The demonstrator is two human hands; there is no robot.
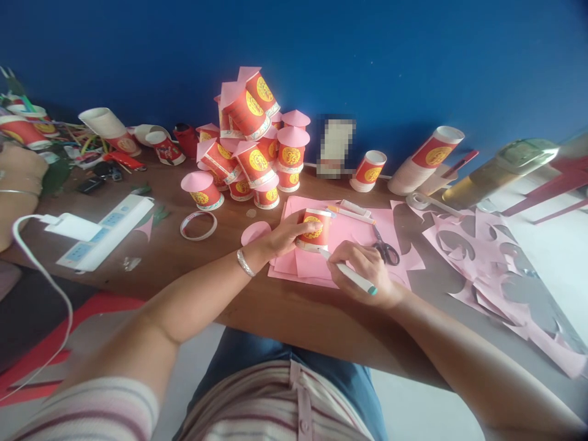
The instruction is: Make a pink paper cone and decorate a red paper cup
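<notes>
My left hand (290,237) is wrapped round a red paper cup (316,229) with a yellow round emblem, over a pile of pink paper sheets (294,269). In my right hand (362,269) is a white marker (353,277) with a green end, its tip at the cup's white rim. Just beyond my right hand lie dark-handled scissors (386,250) and an orange-and-white marker (353,214). A pink paper disc (255,233) rests beside my left wrist. The cup's far side and its inside are hidden.
Several red cups with pink cone tops (252,156) are piled at the back. A power strip (105,233) and tape ring (198,226) lie left. Pink paper scraps (496,275), stacked cups (425,160) and a bottle (500,168) are right. Another person's arm (18,190) shows far left.
</notes>
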